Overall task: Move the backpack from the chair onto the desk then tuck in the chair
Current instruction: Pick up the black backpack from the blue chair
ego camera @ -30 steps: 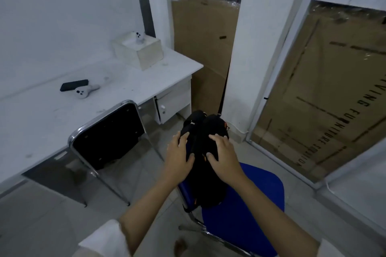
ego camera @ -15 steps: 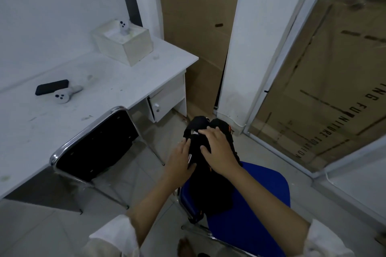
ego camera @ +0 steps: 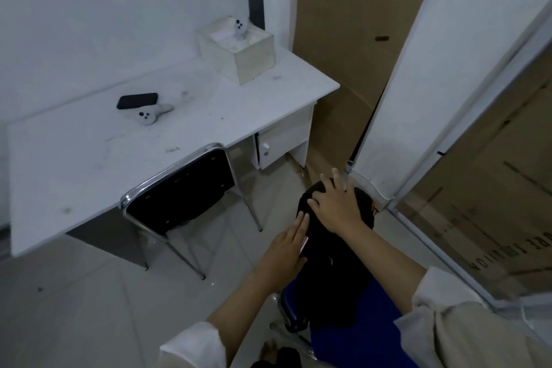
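neither hand has closed yet: the left hand (ego camera: 288,243) lies flat with straight fingers against the side of the black backpack (ego camera: 334,263), steadying it, while the right hand (ego camera: 337,207) spreads open over its top, likely feeling for a handle. the backpack stands upright on the blue chair (ego camera: 358,329), well apart from the white desk (ego camera: 167,128).
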